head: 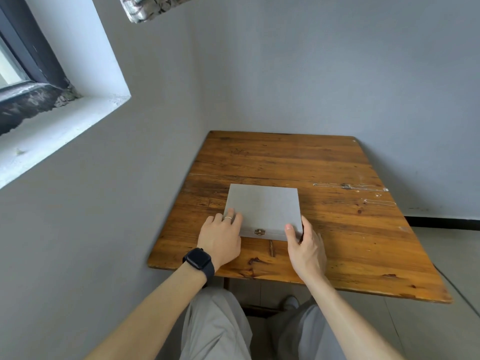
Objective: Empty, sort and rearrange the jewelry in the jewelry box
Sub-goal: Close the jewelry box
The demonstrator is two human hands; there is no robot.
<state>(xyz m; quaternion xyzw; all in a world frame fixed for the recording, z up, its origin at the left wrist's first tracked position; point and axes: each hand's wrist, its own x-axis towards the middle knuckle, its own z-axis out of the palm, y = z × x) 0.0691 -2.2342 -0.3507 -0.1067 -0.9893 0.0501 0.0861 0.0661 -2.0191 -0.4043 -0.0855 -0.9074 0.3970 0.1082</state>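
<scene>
A flat grey jewelry box (265,206) lies closed on the wooden table (337,242), its small brass clasp (259,232) facing me. My left hand (220,237) rests on the lid's near left corner with straight fingers, a ring on one finger and a black watch on the wrist. My right hand (305,245) holds the box's near right corner, thumb on top of the lid and fingers wrapped round the side. Thin silver chains (350,186) and another small chain (378,201) lie on the table to the right of the box.
The table stands in a corner, with grey walls at its left and far edges. A window sill (52,126) is up at the left. My knees in grey trousers are under the near edge. Tiled floor (454,255) shows at the right.
</scene>
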